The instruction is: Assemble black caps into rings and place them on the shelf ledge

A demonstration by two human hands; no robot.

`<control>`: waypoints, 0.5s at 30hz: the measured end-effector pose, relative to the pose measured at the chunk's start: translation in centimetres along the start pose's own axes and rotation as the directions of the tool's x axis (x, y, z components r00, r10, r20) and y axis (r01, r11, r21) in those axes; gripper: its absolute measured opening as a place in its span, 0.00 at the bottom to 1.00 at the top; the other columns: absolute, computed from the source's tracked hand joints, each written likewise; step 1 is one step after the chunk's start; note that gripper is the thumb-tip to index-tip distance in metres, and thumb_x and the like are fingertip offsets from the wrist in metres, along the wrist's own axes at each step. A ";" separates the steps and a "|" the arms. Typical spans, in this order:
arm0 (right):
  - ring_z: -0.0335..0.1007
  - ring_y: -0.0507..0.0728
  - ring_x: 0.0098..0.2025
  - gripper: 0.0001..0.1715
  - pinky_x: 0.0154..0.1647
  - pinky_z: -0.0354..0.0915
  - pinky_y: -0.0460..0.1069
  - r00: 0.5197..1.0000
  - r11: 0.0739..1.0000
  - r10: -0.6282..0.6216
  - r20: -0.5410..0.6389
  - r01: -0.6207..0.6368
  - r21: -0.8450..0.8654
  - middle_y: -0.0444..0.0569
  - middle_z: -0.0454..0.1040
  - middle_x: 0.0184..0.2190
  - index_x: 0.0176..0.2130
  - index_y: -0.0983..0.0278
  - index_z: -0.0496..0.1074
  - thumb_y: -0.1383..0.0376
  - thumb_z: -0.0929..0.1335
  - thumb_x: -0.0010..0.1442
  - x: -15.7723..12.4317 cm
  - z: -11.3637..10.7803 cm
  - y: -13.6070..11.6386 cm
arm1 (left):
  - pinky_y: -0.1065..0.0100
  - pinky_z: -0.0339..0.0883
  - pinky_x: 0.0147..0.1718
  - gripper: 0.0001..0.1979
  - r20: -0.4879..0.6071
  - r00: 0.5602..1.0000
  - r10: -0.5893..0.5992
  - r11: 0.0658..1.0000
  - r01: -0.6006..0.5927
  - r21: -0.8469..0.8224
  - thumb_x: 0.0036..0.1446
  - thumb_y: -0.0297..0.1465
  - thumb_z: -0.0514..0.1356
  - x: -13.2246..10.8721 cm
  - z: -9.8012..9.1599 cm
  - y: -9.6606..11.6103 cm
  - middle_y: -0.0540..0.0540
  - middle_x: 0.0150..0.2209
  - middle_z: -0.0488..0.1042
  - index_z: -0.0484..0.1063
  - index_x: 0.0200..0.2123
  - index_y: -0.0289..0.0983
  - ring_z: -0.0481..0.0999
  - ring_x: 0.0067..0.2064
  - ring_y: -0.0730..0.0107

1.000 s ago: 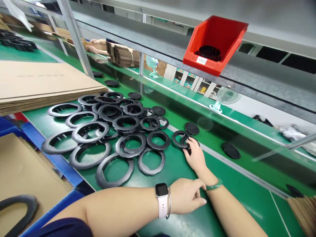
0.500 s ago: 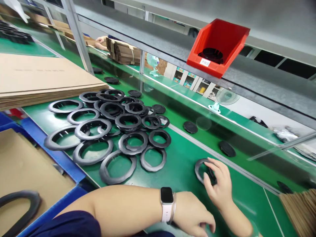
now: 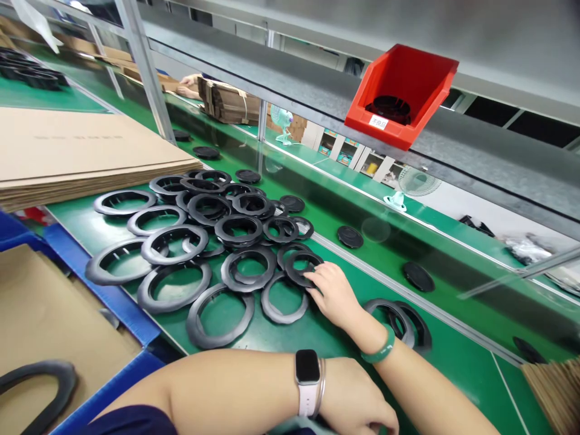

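Observation:
My right hand, a green band on its wrist, pinches the edge of a black plastic ring. That ring overlaps another at the right side of a pile of black rings on the green worktable. Low in the view, my left hand has curled fingers; whatever they hold, if anything, is hidden at the lower edge. A smartwatch is on that wrist. Beyond my right forearm two more rings lie overlapping, partly covered by the arm.
Black discs lie on the green conveyor strip behind a metal rail. A red bin with black parts hangs from the shelf. Cardboard sheets are stacked at left, above a blue crate. Another person's hands show far back.
My right hand has moved left from the ring at the right to the edge of the pile, where an extra ring now overlaps. My left hand has barely moved.

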State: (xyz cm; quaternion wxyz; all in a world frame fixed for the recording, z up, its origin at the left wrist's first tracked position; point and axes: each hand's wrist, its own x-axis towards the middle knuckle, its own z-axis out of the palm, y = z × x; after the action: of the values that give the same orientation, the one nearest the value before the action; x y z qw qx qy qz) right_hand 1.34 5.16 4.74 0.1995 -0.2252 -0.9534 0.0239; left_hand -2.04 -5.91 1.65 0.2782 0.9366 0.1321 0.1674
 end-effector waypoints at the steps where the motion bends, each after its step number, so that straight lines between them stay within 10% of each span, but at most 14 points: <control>1: 0.69 0.64 0.51 0.14 0.61 0.62 0.64 1.000 1.000 0.012 -0.025 -0.012 -0.004 0.56 0.74 0.44 0.51 0.64 0.73 0.65 0.66 0.67 -1.2 -0.3 0.2 | 0.65 0.64 0.22 0.07 0.005 1.000 -0.006 1.000 0.006 0.007 0.60 0.34 0.62 0.0 0.0 0.1 0.51 0.35 0.82 0.73 0.42 0.43 0.80 0.35 0.65; 10: 0.70 0.63 0.44 0.16 0.51 0.66 0.63 0.975 0.972 0.220 -0.005 -0.220 -0.076 0.54 0.74 0.40 0.47 0.64 0.74 0.56 0.69 0.66 -13.4 -3.0 1.2 | 0.65 0.63 0.23 0.10 0.020 1.000 -0.008 1.000 0.007 0.023 0.61 0.35 0.62 -0.1 -0.2 0.5 0.51 0.35 0.83 0.75 0.45 0.41 0.82 0.38 0.65; 15: 0.71 0.61 0.42 0.15 0.48 0.65 0.60 0.958 0.956 0.279 -0.069 -0.284 -0.069 0.51 0.75 0.38 0.45 0.63 0.75 0.54 0.68 0.68 -14.1 -5.0 0.8 | 0.65 0.64 0.25 0.12 0.034 0.999 -0.009 0.999 0.007 0.045 0.62 0.36 0.61 0.2 -0.3 0.3 0.53 0.36 0.83 0.75 0.47 0.40 0.82 0.40 0.65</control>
State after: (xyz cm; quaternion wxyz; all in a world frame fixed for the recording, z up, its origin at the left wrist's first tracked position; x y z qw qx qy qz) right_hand 15.20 -0.55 4.00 0.2131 -0.3670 -0.9055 0.0082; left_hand -1.95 -5.95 2.12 0.2598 0.9448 0.1348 0.1472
